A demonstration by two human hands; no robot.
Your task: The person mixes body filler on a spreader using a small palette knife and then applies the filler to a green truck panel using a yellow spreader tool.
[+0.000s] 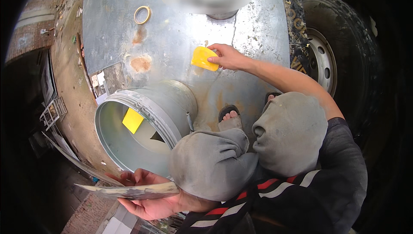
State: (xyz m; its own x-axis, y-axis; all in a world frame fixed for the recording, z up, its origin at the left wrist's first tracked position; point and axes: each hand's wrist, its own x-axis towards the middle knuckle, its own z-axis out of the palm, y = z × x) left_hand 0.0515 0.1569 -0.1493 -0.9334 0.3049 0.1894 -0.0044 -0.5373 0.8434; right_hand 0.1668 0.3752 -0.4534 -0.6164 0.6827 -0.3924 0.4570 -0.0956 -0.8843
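Note:
My right hand (226, 57) pinches a yellow plastic scraper (203, 58) just above the grey metal sheet. My left hand (150, 204) is closed round the wooden-looking edge of a thin flat board (133, 191), seen nearly edge-on. Close behind it, a second thin curved piece (81, 163) slants up to the left; whether it is part of the same thing I cannot tell. Near that hand a grey bucket (180, 92) lies tipped with its mouth toward me. Inside its mouth is a yellow flat piece (133, 120) and a pale lining or residue.
A roll of tape (142, 15) lies on the metal sheet (112, 36), which has rust stains. At the far side stands a shiny metal container (222, 15), partly blurred. A big wheel with tyre (348, 49) stands at right. My knees (215, 165) are bent between my arms.

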